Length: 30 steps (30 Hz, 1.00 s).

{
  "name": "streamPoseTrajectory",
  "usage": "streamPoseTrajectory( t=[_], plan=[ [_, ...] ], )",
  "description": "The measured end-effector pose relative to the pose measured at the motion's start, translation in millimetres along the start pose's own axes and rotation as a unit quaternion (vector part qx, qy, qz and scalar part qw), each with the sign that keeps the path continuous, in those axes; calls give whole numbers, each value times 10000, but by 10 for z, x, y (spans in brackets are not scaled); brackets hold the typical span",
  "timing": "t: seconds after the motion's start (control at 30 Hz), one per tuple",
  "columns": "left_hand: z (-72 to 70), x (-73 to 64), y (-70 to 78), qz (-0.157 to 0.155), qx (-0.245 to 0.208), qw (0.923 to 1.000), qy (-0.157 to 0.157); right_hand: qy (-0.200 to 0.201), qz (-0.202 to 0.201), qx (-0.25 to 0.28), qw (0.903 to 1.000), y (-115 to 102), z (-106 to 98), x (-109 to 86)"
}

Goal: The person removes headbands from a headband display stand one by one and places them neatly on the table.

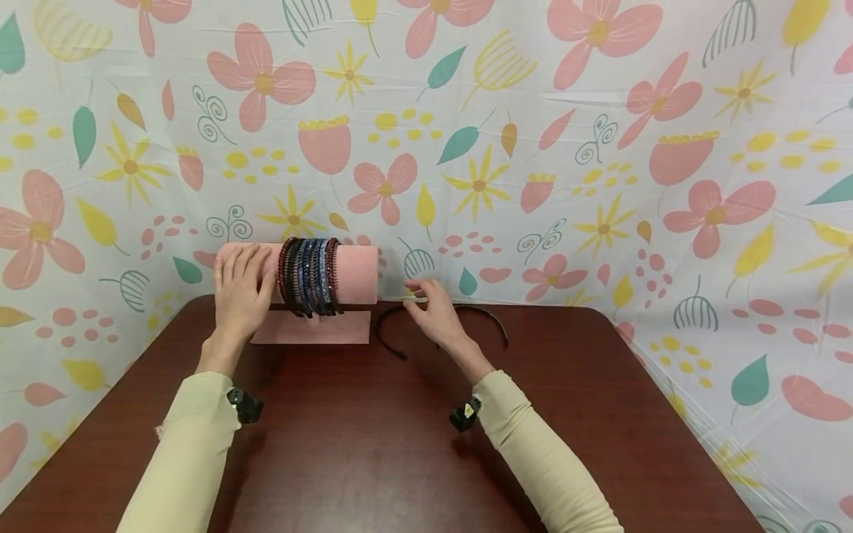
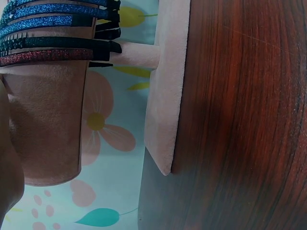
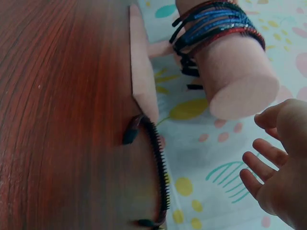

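1. In the head view, the left hand (image 1: 240, 292) is gripping the left end of the pink roll (image 1: 358, 274), its fingers bending over the top. Glittery blue, dark red and black headbands (image 1: 309, 274) are circling the roll's middle, and its pink base (image 1: 309, 332) is standing at the back of the table (image 1: 373, 437). The right hand (image 1: 436, 311) is hovering right of the roll, fingers loosely bent and apart, partly covering the dark headband piece (image 1: 493, 318) lying below; I cannot tell whether one band or more is lying there.
2. In the left wrist view, the bands are sitting side by side around the roll; only part of the left hand is showing at the edge.
3. In the right wrist view, the right hand's fingers are spreading near the roll's bare end, and a toothed dark band is lying beside the base.
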<state>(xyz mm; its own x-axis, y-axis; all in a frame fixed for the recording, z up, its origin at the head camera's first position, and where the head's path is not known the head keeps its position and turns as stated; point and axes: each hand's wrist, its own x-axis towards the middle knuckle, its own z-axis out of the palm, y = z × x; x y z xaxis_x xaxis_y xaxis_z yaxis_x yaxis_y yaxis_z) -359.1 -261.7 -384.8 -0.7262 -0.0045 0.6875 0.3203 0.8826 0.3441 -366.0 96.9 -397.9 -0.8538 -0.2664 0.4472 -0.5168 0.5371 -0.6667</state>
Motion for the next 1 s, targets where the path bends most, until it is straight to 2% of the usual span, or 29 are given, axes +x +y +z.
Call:
streamPoseTrajectory(
  t=[0.17, 0.43, 0.53, 0.73, 1.0],
  plan=[
    [-9, -1, -2, -22, -10, 10000, -4, 33, -127, 160, 9998, -113, 7, 24],
    [-18, 11, -15, -15, -31, 10000, 45, 104, -461, 55, 9989, -367, 0, 64],
    [-11, -1, -25, -18, -35, 10000, 63, 50, -632, 33, 9980, -442, 14, 66],
    [27, -12, -28, 54, -98, 9999, 96, -47, -715, 178, 9973, -541, 70, 72],
    [9, -3, -3, 18, -117, 9999, 74, -90, -910, -27, 9958, -711, 159, 133]
  ],
)
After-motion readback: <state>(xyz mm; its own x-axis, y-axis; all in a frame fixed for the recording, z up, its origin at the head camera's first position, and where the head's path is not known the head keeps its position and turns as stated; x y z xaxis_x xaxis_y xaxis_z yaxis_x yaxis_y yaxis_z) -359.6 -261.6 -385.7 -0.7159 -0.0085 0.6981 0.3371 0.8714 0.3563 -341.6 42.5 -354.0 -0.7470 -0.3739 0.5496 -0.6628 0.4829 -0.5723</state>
